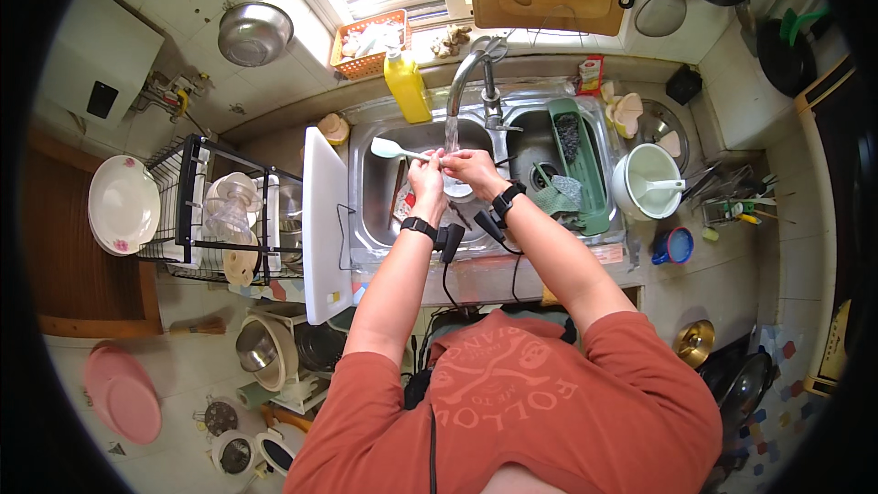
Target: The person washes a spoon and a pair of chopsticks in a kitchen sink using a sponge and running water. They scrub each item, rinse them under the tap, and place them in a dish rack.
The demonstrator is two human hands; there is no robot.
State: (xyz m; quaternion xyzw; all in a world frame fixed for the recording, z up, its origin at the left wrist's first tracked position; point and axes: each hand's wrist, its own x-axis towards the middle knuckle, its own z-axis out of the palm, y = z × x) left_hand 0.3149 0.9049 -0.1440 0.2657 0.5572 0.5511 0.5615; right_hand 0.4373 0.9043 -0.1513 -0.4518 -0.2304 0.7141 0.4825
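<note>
Both hands are over the left basin (376, 182) of a steel double sink, under the faucet (458, 86), from which water runs. My left hand (426, 182) grips the handle of a pale spatula or serving spoon (389, 147), whose broad head points left. My right hand (473, 168) closes on the handle's other end, fingertips meeting the left hand's. Beneath them a white bowl (458, 189) shows in part, and brown chopsticks (397, 193) lean at the left. My forearms hide some of the basin's contents.
A white cutting board (326, 226) stands upright left of the sink, beside a black dish rack (186, 199). A yellow bottle (407, 89) stands behind. A green strainer tray (583, 165) spans the right basin, near a green cloth (557, 197). White pots (638, 158) sit right.
</note>
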